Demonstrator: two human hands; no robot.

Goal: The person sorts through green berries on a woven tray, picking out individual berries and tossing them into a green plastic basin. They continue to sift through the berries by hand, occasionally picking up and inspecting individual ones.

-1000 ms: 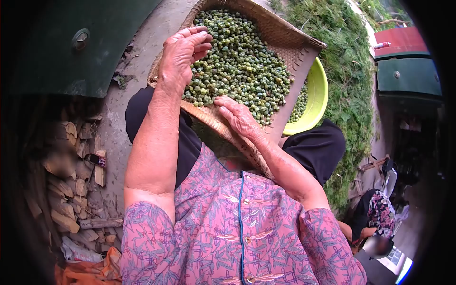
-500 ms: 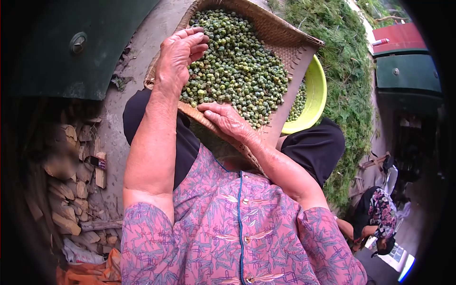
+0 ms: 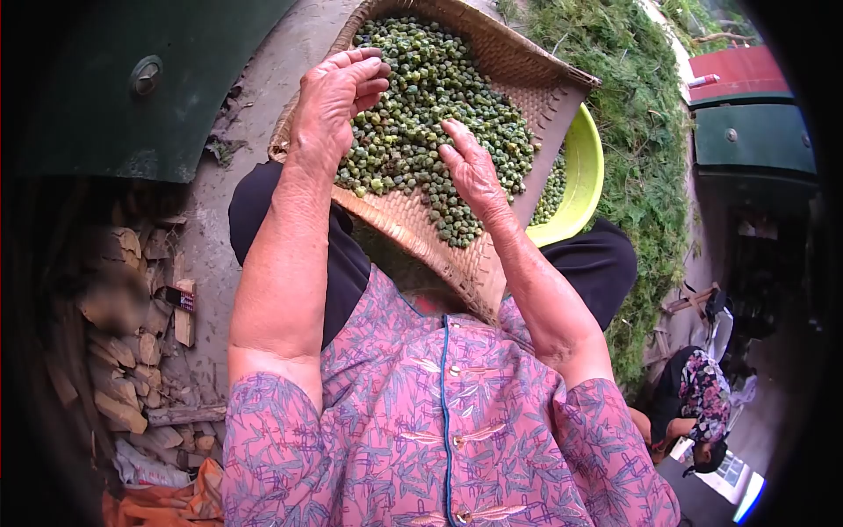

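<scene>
A woven winnowing basket (image 3: 408, 215) lies tilted across my lap, holding a thick layer of small, round green fruits (image 3: 430, 97). Over the left part of the heap is my left hand (image 3: 338, 92), back up, its fingers slightly bent and apart with nothing in them. My right hand (image 3: 474, 171) reaches onto the right part of the fruits, fingers stretched forward and thumb apart, holding nothing I can see. Bare weave shows along the near side of the basket. Under its right edge a yellow-green basin (image 3: 584, 189) holds more of the fruits, partly hidden.
Cut green plants (image 3: 637, 140) lie in a long pile at the right. Stacked firewood (image 3: 123, 351) and an orange cloth (image 3: 171, 501) are at the left, below a dark green panel (image 3: 97, 88). Another person (image 3: 702, 391) bends over at the lower right.
My right hand has left the basket's near rim and moved up and right onto the fruits. Fruits have shifted off the near side, baring the weave. My left hand has hardly moved.
</scene>
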